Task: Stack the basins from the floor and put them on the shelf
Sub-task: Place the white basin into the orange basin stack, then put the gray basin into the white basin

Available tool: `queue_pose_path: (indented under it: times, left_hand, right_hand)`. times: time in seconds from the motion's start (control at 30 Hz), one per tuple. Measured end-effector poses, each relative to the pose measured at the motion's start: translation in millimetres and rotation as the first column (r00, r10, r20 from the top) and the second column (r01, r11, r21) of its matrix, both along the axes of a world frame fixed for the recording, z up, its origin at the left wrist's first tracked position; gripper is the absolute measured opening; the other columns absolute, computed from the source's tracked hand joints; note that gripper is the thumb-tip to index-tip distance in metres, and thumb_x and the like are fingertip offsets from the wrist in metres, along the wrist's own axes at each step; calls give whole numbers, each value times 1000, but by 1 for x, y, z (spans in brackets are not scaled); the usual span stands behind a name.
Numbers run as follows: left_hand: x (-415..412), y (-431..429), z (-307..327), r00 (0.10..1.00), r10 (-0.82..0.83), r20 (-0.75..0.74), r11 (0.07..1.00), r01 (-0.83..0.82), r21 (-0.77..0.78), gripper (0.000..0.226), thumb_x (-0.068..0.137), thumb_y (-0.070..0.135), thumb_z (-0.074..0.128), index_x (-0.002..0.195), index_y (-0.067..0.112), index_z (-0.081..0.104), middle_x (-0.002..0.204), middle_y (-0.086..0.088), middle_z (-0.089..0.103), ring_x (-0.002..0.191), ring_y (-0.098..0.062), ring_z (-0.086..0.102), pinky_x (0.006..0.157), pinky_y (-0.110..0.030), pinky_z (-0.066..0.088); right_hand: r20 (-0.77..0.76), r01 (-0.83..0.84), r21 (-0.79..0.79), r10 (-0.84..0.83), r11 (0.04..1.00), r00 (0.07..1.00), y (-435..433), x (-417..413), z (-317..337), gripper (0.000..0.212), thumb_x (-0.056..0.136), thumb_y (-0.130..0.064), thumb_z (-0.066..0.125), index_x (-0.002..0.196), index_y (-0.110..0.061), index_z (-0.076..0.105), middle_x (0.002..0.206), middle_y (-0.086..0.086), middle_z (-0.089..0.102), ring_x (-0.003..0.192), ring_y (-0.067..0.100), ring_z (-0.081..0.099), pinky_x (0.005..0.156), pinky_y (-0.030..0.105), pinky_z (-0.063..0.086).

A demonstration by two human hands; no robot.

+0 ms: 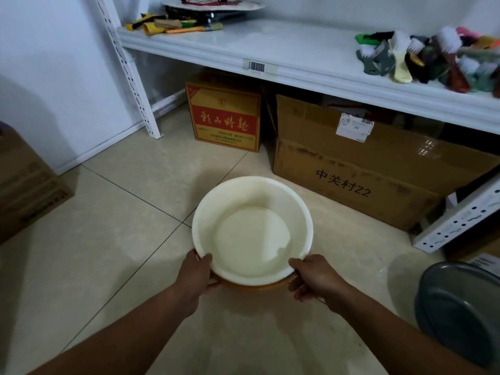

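Observation:
A white round basin (253, 231) sits nested inside an orange basin (251, 285), of which only a thin strip of rim shows beneath it. My left hand (196, 274) grips the stack's near-left rim, thumb over the white edge. On the near-right rim my right hand (311, 277) holds the same stack. The stack is above the tiled floor, in front of the white shelf (270, 47). A grey basin (460, 309) lies at the right edge, tilted and partly cut off.
Under the shelf stand a red-and-yellow carton (224, 117) and a large brown carton (365, 163). Brushes (433, 60) pile up on the shelf's right; tools (173, 25) lie at its left. A perforated shelf post (130, 69) stands left, another box (24, 182) at far left.

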State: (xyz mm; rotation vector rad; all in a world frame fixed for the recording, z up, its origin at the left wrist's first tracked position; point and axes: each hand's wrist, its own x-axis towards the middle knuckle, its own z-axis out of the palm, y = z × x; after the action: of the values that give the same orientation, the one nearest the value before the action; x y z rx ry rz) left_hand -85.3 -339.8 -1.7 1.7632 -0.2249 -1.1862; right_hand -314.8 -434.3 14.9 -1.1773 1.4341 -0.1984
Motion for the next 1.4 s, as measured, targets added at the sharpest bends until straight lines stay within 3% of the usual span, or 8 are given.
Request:
queue_pose_path:
  times: [0.23, 0.47, 0.63, 0.73, 0.93, 1.03, 1.2, 1.4]
  left_hand:
    - [1, -2, -5, 996, -50, 77, 999, 51, -12, 21, 103, 15, 44, 124, 17, 46, 127, -17, 57, 99, -36, 66, 81, -50, 59]
    - [4, -12, -23, 976, -76, 203, 997, 80, -12, 45, 101, 16, 47, 146, 18, 41, 131, -15, 55, 110, -42, 61, 75, -48, 58]
    - [1, -23, -33, 977, -81, 198, 996, 89, -28, 48, 99, 12, 48, 147, 16, 42, 137, -21, 54, 108, -44, 61, 76, -49, 57]
    - [-8, -30, -36, 981, -103, 166, 993, 111, -40, 52, 100, 12, 49, 151, 15, 40, 143, -22, 52, 111, -45, 59, 85, -52, 54]
    - [-40, -40, -38, 978, -165, 124, 981, 176, -85, 53, 101, 9, 48, 153, 16, 39, 146, -22, 51, 111, -42, 58, 89, -52, 51]
    - [-54, -45, -37, 978, -184, 99, 977, 193, -90, 54, 102, 9, 48, 154, 19, 38, 148, -18, 49, 117, -42, 56, 90, -54, 51]
    - [-72, -49, -38, 969, -231, 86, 966, 239, -95, 54, 102, 10, 49, 154, 25, 37, 146, -16, 50, 117, -42, 58, 81, -48, 54]
    - [-88, -53, -39, 956, -274, 103, 958, 281, -58, 51, 104, 13, 47, 153, 25, 39, 144, -14, 53, 113, -40, 60, 70, -41, 55]
  right_hand:
    - [99, 287, 155, -304, 945, 947, 22, -52, -16, 49, 96, -45, 57, 99, 3, 66, 91, 26, 74, 66, 32, 69, 63, 37, 58]
    - [276, 853, 402, -933, 331, 232, 58, -176, -22, 31, 101, -28, 51, 130, -16, 46, 109, 19, 55, 99, 37, 59, 99, 44, 47]
    - [204, 931, 323, -973, 171, 108, 66, -226, -30, 75, 91, -41, 66, 149, -6, 31, 111, 27, 55, 82, 35, 61, 90, 44, 53]
    - [216, 951, 294, -976, 100, 36, 64, -244, -39, 66, 93, -37, 64, 148, -10, 38, 94, 21, 54, 78, 32, 61, 78, 38, 62]
    - [245, 961, 253, -968, 110, 46, 68, -270, -54, 21, 95, -23, 62, 110, -11, 54, 108, 18, 58, 93, 31, 62, 56, 39, 62]
    - [256, 975, 209, -967, 71, 16, 70, -280, -59, 32, 96, -16, 59, 126, -10, 52, 97, 19, 61, 85, 30, 64, 67, 37, 65]
    - [235, 984, 133, -968, 119, 85, 68, -286, -52, 30, 93, -3, 61, 123, 1, 54, 107, 27, 65, 82, 31, 65, 44, 28, 60]
    - [370, 935, 33, -874, 352, 316, 49, -254, 8, 17, 96, -1, 53, 110, 6, 60, 91, 21, 64, 78, 30, 63, 68, 36, 55]
